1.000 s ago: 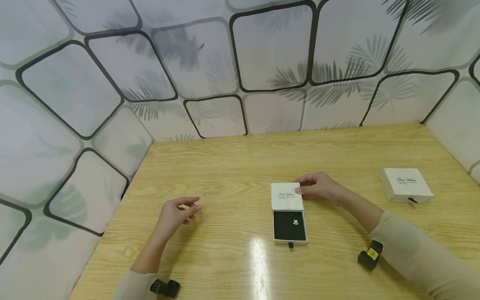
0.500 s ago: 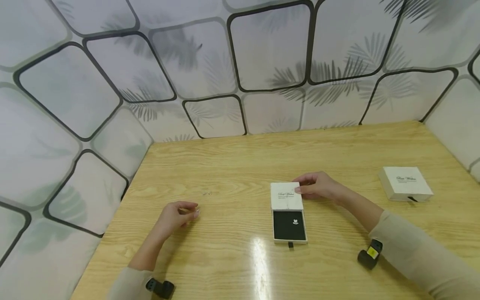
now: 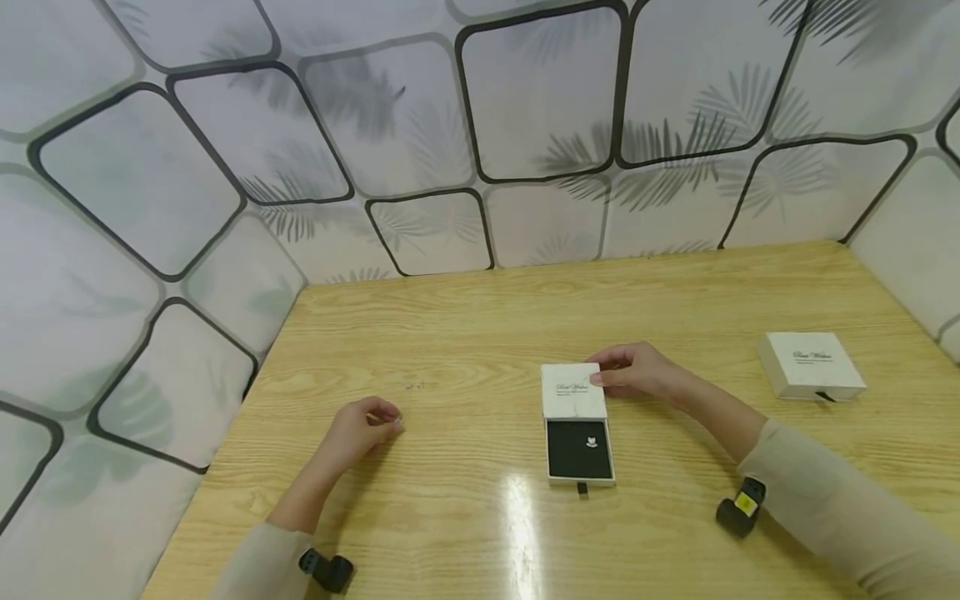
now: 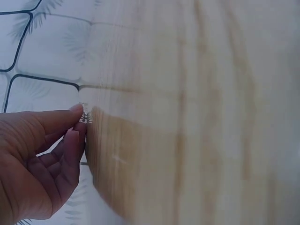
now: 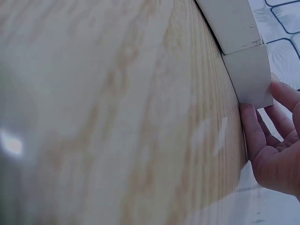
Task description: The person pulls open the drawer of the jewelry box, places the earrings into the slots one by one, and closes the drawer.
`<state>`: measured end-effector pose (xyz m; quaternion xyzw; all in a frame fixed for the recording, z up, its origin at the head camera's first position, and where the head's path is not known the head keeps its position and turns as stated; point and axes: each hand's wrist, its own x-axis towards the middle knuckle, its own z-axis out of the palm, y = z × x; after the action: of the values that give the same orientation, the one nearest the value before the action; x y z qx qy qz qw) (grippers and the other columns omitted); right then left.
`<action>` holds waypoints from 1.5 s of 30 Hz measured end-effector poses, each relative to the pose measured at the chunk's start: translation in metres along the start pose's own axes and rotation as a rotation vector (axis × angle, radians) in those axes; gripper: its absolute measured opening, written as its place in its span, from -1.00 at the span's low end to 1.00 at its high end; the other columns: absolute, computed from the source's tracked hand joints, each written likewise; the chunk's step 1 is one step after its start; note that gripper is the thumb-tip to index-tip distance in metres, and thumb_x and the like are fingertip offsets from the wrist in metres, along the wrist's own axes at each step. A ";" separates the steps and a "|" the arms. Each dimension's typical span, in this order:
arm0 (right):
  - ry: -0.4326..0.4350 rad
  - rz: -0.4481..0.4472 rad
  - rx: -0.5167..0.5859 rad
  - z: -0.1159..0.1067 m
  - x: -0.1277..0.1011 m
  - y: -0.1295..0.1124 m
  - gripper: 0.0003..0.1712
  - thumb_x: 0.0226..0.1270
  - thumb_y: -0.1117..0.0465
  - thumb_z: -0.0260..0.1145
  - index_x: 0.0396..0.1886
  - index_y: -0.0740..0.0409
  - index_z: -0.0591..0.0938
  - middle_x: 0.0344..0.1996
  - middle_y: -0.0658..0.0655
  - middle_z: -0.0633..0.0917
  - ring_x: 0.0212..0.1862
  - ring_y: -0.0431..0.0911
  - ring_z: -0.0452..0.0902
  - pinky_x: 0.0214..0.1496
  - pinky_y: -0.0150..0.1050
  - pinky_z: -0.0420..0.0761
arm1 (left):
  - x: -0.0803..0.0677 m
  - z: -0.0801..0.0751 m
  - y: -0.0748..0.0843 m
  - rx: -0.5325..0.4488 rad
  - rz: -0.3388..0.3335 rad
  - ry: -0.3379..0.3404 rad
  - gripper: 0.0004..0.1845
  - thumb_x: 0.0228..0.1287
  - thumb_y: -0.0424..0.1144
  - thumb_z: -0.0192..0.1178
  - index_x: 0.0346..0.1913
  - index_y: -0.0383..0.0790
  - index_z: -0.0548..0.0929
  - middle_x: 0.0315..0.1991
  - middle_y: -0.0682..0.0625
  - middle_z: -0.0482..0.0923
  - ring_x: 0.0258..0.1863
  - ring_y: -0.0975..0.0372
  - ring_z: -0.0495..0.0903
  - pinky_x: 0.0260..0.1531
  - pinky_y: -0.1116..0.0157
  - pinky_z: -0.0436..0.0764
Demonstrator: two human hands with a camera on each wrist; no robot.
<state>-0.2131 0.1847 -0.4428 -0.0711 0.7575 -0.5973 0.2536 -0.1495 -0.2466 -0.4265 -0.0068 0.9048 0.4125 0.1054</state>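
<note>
My left hand [image 3: 360,435], over the left part of the table, pinches a small sparkling silvery piece of jewellery [image 4: 86,117] between thumb and fingertips; its exact kind is too small to make out. Just beyond that hand lie a few tiny shiny bits [image 3: 415,385] on the wood. My right hand [image 3: 637,372] holds the far right corner of a white jewellery box [image 3: 573,403], thumb on its printed top, as the right wrist view also shows. The box's drawer is slid out towards me, showing a black pad [image 3: 570,454] with a small silver ornament [image 3: 592,442] on it.
A second white box [image 3: 813,367], closed and with a black pull tab, stands at the right on the wooden table [image 3: 480,325]. Patterned wall covering [image 3: 547,100] rises behind the table and along its sides.
My left hand has drawn slightly back and turned, its fingers now closer together round the small silvery piece. The right hand and the box have stayed in place.
</note>
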 end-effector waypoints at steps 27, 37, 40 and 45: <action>0.004 0.006 -0.015 0.001 0.000 -0.002 -0.39 0.18 0.18 0.40 0.15 0.43 0.47 -0.05 0.23 0.59 -0.12 -0.17 0.58 -0.03 -0.26 0.64 | 0.002 0.006 -0.003 -0.067 0.067 0.012 -0.78 0.35 -0.26 0.14 -0.05 -0.31 0.63 -0.42 -0.08 0.54 -0.55 0.26 0.44 -0.62 0.41 0.48; 0.001 0.004 0.003 0.000 0.000 -0.001 -0.39 0.17 0.19 0.41 0.15 0.44 0.47 -0.10 0.18 0.61 -0.14 -0.19 0.59 -0.04 -0.26 0.64 | 0.002 0.004 -0.002 -0.277 0.019 -0.043 -0.69 0.21 -0.35 0.27 -0.03 -0.47 0.61 -0.15 -0.20 0.65 -0.37 0.34 0.57 -0.38 0.42 0.62; 0.003 0.004 0.010 0.000 0.000 -0.001 -0.38 0.17 0.20 0.41 0.15 0.45 0.46 -0.11 0.17 0.62 -0.14 -0.19 0.59 -0.04 -0.26 0.64 | 0.001 0.005 0.000 -0.289 0.032 -0.060 -0.67 0.19 -0.35 0.29 -0.03 -0.50 0.60 -0.08 -0.27 0.63 -0.30 0.38 0.59 -0.29 0.42 0.64; 0.000 0.005 0.015 0.000 0.000 -0.001 -0.38 0.18 0.21 0.40 0.16 0.46 0.45 -0.10 0.18 0.61 -0.14 -0.19 0.60 -0.03 -0.25 0.64 | 0.000 0.006 0.003 -0.291 0.056 -0.071 -0.67 0.23 -0.31 0.27 -0.03 -0.50 0.60 -0.03 -0.30 0.60 -0.27 0.40 0.58 -0.24 0.40 0.64</action>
<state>-0.2133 0.1843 -0.4417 -0.0675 0.7532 -0.6023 0.2556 -0.1487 -0.2403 -0.4283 0.0177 0.8311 0.5418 0.1239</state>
